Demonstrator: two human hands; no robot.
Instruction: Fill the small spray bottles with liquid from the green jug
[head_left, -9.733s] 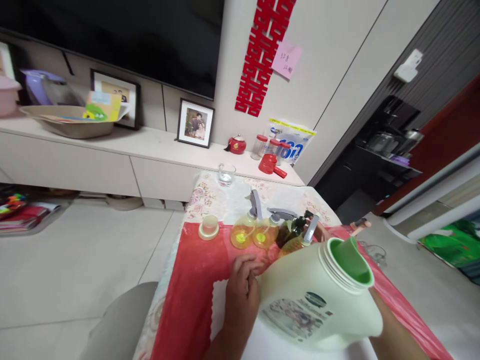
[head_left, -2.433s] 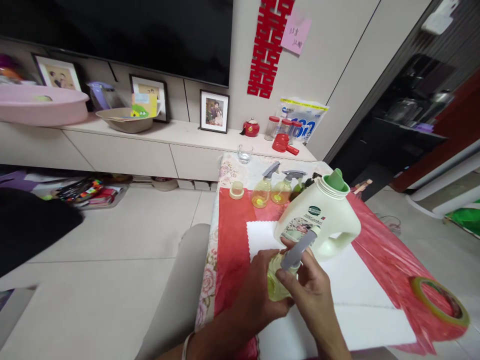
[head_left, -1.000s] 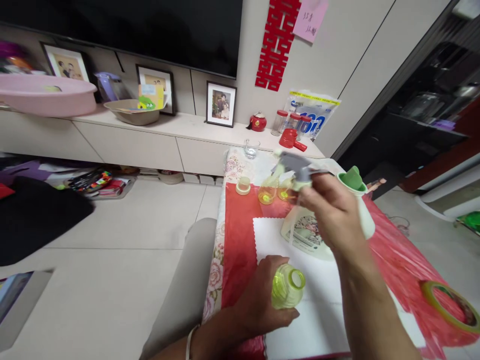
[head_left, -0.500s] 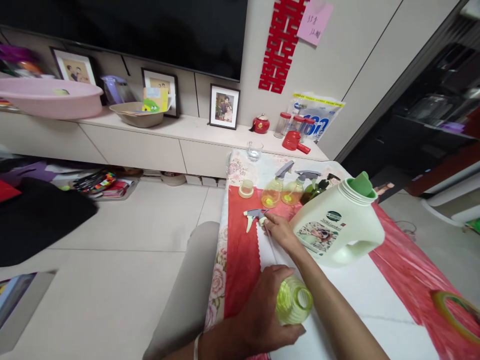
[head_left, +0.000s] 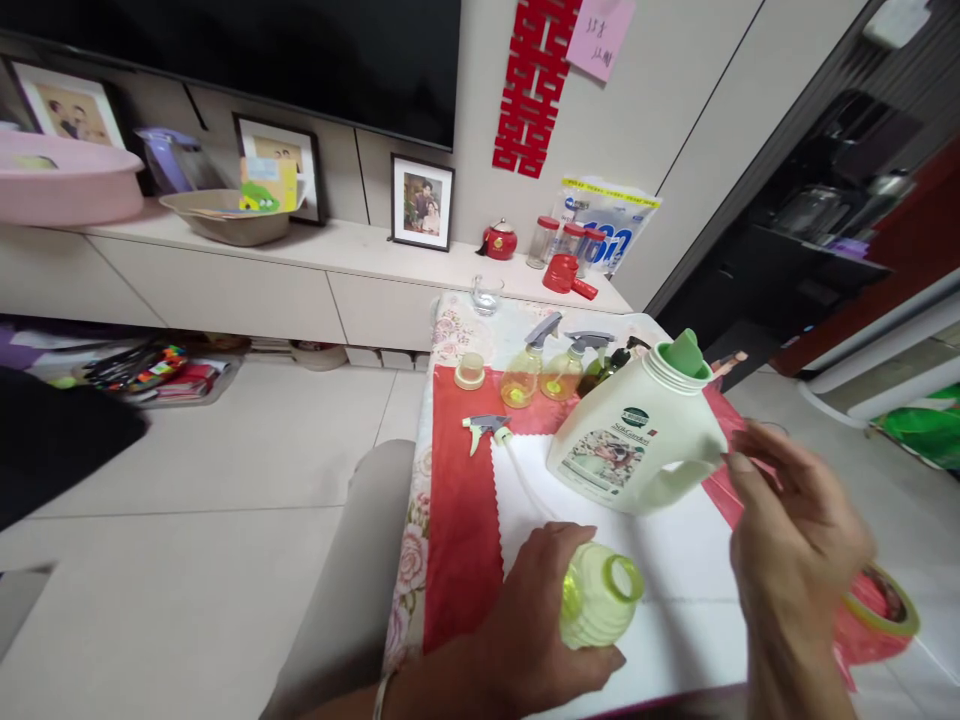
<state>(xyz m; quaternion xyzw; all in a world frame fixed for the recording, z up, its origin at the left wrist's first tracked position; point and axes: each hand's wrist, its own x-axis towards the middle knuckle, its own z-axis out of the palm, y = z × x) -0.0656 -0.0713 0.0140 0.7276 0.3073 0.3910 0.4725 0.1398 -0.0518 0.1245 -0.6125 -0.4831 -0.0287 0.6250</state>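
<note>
On the white mat (head_left: 675, 560), bottle (head_left: 600, 598), capless, light, likely slick plastic, sat wrapped in left hand (head_left: 529, 620) round its ribbed body; right hand (head_left: 795, 520) hovered spread, empty, near jug (head_left: 637, 440) handle.

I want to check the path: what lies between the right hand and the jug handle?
Nothing: in the head view the right hand is open, its fingers just short of the jug handle.

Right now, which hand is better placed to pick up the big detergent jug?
Probably the right hand: it is open and empty, right beside the jug's handle. The left hand is occupied, gripping the small open bottle.
</note>
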